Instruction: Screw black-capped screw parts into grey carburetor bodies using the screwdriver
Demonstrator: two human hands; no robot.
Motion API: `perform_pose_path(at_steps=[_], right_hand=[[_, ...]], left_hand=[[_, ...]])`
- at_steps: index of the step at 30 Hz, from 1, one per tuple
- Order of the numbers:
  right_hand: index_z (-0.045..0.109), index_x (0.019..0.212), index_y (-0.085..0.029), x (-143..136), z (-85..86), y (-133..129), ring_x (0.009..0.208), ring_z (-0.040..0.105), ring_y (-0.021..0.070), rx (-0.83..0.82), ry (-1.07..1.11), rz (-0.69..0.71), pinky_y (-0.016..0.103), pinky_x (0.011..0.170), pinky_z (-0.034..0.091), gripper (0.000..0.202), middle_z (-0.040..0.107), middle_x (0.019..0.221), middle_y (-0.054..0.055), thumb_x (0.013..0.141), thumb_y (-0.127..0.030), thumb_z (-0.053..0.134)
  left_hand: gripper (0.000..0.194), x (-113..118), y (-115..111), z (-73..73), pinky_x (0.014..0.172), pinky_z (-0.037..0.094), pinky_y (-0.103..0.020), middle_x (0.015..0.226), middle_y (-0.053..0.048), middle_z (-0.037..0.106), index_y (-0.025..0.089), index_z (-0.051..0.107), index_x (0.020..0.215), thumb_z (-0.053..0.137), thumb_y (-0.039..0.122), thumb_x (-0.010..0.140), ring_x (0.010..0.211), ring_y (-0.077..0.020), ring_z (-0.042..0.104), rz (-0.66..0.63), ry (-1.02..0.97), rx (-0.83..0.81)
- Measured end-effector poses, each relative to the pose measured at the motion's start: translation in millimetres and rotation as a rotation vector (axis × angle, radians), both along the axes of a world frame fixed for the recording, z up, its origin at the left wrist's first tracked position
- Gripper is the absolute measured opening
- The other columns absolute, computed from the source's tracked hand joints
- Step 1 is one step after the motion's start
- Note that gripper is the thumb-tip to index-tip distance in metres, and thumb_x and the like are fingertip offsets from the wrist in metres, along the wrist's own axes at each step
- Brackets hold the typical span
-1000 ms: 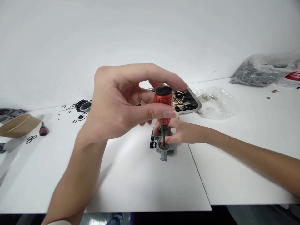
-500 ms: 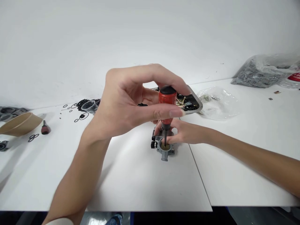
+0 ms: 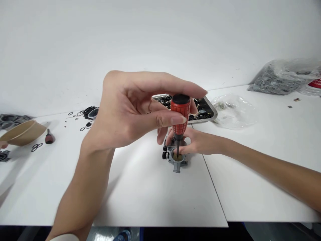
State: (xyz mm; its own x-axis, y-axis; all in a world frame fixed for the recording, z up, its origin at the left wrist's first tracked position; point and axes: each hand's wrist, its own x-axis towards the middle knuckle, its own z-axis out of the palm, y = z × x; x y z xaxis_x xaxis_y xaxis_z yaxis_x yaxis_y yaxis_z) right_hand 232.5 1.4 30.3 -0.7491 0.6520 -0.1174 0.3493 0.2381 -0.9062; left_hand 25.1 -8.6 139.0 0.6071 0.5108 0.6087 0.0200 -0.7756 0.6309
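Observation:
My left hand (image 3: 125, 110) holds a red and black screwdriver (image 3: 180, 115) upright, with the thumb against the handle and the index finger stretched over its black cap. The screwdriver's tip stands inside the round bore of a small grey metal throttle body (image 3: 177, 166), at a brass-coloured plate (image 3: 178, 156). Black fittings (image 3: 165, 155) stick out on the throttle body's left. From the right, my right hand (image 3: 192, 140) grips the throttle body from behind against the white table. Some of its fingers are hidden behind the screwdriver and the part.
Behind my hands sits a metal tray (image 3: 213, 113) of small black and brass parts. A clear plastic bag (image 3: 234, 112) and a fuller bag (image 3: 278, 78) lie to the right. Leftward are a tan bowl (image 3: 23, 134), a second screwdriver (image 3: 49, 138), black rings (image 3: 36, 147) and another person's fingertip (image 3: 3, 144).
My left hand has shifted slightly left, its thumb sliding back along the handle and its fingers opening out more. The screwdriver's tip stays in the bore. My right hand keeps its place.

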Motion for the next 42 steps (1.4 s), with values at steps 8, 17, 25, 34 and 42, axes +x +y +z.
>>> perform_pose_path(at_steps=[8,17,25,34,42], right_hand=[[0.063,0.112,-0.022,-2,2.4,-1,0.094,0.063,0.0175,-0.052,0.013,-0.01,0.032,0.084,0.051,0.03,0.054,0.118,0.005,0.086,-0.035,0.071],[0.064,0.111,-0.022,-3,-4.3,1,0.098,0.06,0.0169,0.004,0.049,0.013,0.033,0.087,0.051,0.028,0.053,0.126,0.006,0.086,-0.032,0.071],[0.065,0.111,-0.022,-1,-5.6,2,0.097,0.057,0.0171,0.06,0.041,0.011,0.033,0.088,0.049,0.029,0.052,0.125,0.006,0.085,-0.034,0.072],[0.064,0.11,-0.023,-3,-2.6,2,0.097,0.06,0.0169,0.02,0.022,-0.002,0.032,0.087,0.051,0.029,0.051,0.127,0.005,0.085,-0.035,0.072],[0.065,0.11,-0.022,-4,-3.1,2,0.096,0.063,0.0176,-0.043,0.061,0.003,0.031,0.082,0.052,0.029,0.053,0.126,0.007,0.084,-0.032,0.073]], left_hand=[[0.029,15,3,4.1,0.048,0.055,-0.026,0.084,-0.005,0.075,0.012,0.079,0.099,0.084,0.008,0.07,0.071,-0.0147,0.067,-0.097,-0.101,0.077],[0.042,6,6,3.0,0.064,0.063,-0.028,0.095,-0.003,0.077,0.011,0.077,0.108,0.083,0.001,0.067,0.074,-0.0141,0.069,-0.086,-0.11,0.088],[0.049,4,-1,-4.7,0.077,0.065,-0.029,0.124,-0.004,0.069,0.022,0.071,0.119,0.082,0.04,0.074,0.111,-0.0222,0.066,-0.043,-0.114,0.117],[0.044,5,-6,-5.0,0.075,0.066,-0.035,0.117,-0.005,0.073,0.027,0.075,0.111,0.081,0.049,0.073,0.107,-0.0259,0.069,0.035,-0.062,0.106],[0.026,8,0,0.6,0.064,0.062,-0.031,0.094,0.0,0.077,0.029,0.079,0.101,0.082,0.035,0.075,0.082,-0.0196,0.073,-0.004,-0.013,0.119]])
